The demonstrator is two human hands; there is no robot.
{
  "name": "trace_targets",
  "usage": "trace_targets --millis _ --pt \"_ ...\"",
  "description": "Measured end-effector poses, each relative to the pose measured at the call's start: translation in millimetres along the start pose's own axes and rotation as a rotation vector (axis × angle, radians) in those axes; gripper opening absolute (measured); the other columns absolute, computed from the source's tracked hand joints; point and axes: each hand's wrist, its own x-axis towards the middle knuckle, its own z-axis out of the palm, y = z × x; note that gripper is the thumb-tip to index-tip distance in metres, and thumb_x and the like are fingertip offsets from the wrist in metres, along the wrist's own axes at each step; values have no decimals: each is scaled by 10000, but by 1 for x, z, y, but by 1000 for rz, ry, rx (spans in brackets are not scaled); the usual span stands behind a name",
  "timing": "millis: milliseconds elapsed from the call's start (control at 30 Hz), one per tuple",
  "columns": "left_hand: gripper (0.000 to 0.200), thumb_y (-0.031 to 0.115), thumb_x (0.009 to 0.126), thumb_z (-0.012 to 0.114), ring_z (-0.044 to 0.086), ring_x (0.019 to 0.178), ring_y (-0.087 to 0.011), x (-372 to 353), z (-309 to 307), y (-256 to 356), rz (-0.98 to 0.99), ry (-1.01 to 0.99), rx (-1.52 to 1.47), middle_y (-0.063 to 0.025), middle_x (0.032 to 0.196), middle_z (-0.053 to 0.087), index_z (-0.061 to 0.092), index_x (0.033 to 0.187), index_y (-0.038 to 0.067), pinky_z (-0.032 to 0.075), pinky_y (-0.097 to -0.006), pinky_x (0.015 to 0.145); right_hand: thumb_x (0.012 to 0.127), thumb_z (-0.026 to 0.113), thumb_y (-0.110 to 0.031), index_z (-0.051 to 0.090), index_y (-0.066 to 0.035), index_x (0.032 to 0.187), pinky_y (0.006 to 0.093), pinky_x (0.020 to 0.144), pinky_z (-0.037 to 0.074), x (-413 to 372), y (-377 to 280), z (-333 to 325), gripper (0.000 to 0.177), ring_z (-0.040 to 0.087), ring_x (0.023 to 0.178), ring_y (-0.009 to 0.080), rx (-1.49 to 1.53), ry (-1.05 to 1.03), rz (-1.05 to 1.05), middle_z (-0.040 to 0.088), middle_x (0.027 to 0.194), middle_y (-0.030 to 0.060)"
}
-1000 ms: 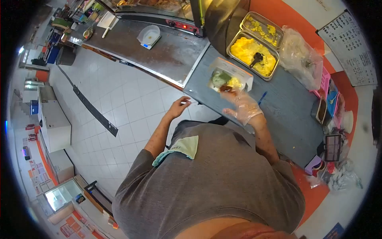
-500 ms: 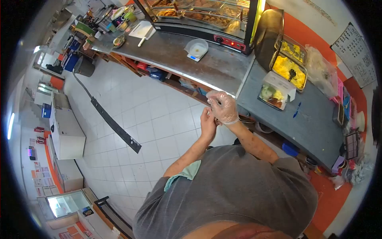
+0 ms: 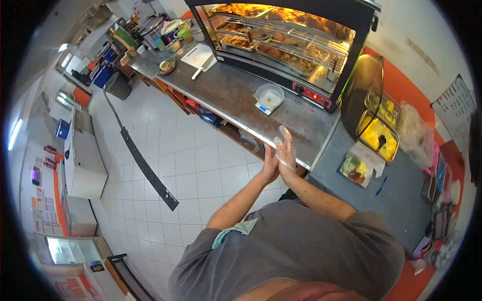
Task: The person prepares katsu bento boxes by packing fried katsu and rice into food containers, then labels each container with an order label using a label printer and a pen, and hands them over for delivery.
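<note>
Hands pressed together at counter edge, scale beyond, food box rightward

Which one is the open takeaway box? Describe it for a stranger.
Find the lit glass display case of fried food, then the grey counter to its right. Beside the metal tray of yellow food lies the takeaway box: the only white carton, lid open, holding green and yellow food, a blue pen alongside.

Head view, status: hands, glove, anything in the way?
Right hand flat, fingers up, in clear glove. Left hand bare, pressed against it, grip unclear. Both beside counter; food box apart on grey table, nothing between.
</note>
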Motion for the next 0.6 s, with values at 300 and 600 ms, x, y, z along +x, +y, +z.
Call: trace_targets --millis 300,600 --pt "904 718 854 99 274 1312 -226 155 -4 0 29 2 163 -74 1425 310 224 1424 28 178 -312 1090 961 448 -278 250 -62 1422 296 1075 232 119 29 -49 546 284 1314 164 268 -31 220 277 1454 37" --pt "832 657 890 60 171 1355 -203 236 -58 14 -86 -191 309 -65 1464 223 168 1440 43 115 -294 1107 972 407 -243 171 -95 1447 321 1118 140 176 43 -14 550 185 1366 165 287 211 99 217 1492 32"
